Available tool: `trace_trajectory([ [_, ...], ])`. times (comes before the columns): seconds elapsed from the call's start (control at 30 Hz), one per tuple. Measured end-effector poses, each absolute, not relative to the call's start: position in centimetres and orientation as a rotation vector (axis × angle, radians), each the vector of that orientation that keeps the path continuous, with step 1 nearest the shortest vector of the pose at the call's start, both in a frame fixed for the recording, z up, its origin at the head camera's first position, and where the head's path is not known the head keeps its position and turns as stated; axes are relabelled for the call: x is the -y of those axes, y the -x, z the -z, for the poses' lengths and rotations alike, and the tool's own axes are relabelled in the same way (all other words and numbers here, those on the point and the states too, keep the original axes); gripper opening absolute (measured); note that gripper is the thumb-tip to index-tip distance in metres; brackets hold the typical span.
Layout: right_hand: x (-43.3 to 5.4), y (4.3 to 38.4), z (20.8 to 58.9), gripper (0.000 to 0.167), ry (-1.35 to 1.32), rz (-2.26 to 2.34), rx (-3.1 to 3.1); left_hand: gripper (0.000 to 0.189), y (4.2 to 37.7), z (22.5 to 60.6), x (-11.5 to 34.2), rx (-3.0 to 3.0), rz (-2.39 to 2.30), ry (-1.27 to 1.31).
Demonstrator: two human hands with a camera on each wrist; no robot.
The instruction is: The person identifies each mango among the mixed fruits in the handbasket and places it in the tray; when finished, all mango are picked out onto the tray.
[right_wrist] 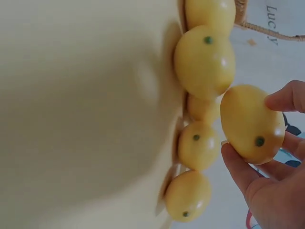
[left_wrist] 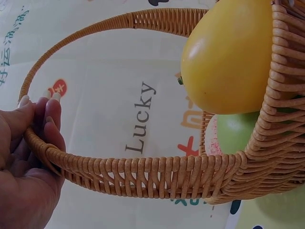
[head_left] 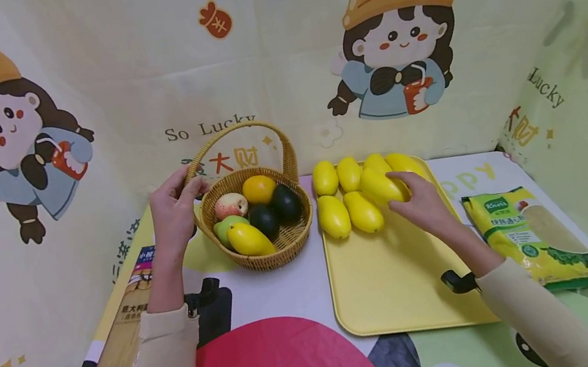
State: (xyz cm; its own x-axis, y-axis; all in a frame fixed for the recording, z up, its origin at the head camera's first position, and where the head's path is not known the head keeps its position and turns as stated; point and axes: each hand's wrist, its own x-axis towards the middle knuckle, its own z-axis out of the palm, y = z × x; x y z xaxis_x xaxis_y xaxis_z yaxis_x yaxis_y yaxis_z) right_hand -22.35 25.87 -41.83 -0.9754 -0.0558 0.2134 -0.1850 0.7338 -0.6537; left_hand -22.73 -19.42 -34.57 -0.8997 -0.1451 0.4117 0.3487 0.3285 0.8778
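Note:
My left hand grips the arched handle of a wicker basket; the left wrist view has its fingers curled round the handle. In the basket lie a yellow mango, a green fruit, a pinkish peach, an orange and two dark, avocado-like fruits. My right hand pinches another mango between thumb and fingers, raised off the yellow tray. Several more mangoes rest in rows on the tray's far part.
At the left lies a long pack of noodles with purple ends. A yellow-green Knorr bag lies right of the tray. Behind stands a printed cloth backdrop, close to the basket and tray.

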Motion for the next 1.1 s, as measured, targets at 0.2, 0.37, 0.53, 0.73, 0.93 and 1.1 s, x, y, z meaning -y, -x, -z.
trace_trajectory([
  [0.2,-27.0,22.0,42.8,0.06,-0.145,-1.084,2.793,0.036,22.7,34.5,19.4,2.183,1.601,0.172],
  [0.37,-27.7,21.8,44.0,0.06,-0.108,-1.098,2.81,0.035,22.7,34.4,19.3,2.181,1.597,0.179],
  [0.53,-28.0,21.6,44.8,0.061,-0.086,-1.125,2.825,0.035,22.7,34.4,19.3,2.185,1.598,0.179],
  [0.73,-28.0,21.2,45.0,0.064,-0.06,-1.16,2.908,0.034,22.8,34.6,19.5,2.173,1.616,0.159],
  [0.93,-28.1,21.0,44.9,0.07,-0.039,-1.132,2.951,0.034,22.8,34.6,19.5,2.173,1.606,0.167],
  [1.1,-28.1,21.2,44.8,0.068,-0.065,-1.113,2.898,0.035,22.7,34.5,19.4,2.17,1.611,0.189],
])
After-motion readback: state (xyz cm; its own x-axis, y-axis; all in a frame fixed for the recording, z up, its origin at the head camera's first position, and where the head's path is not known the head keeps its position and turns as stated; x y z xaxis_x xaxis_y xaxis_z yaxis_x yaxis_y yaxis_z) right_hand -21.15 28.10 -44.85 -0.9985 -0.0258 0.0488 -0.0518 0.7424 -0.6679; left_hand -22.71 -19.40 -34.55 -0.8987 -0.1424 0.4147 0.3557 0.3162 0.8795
